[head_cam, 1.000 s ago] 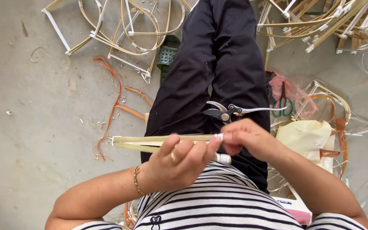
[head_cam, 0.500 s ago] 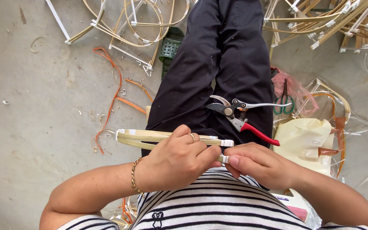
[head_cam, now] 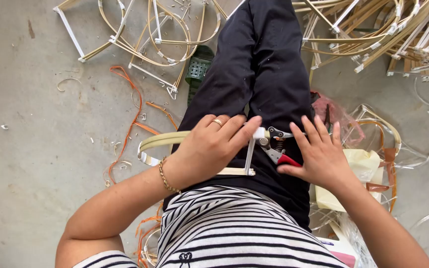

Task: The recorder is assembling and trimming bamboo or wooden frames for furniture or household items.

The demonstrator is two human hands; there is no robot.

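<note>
The bent cane frame (head_cam: 175, 140) lies across my lap, gripped in my left hand (head_cam: 213, 144), fingers curled over its taped corner. My right hand (head_cam: 316, 154) rests open, fingers spread, on the red-handled pruning shears (head_cam: 276, 149) on my thigh. Finished cane frames (head_cam: 155, 34) litter the concrete floor (head_cam: 35, 149) beyond my knees.
</note>
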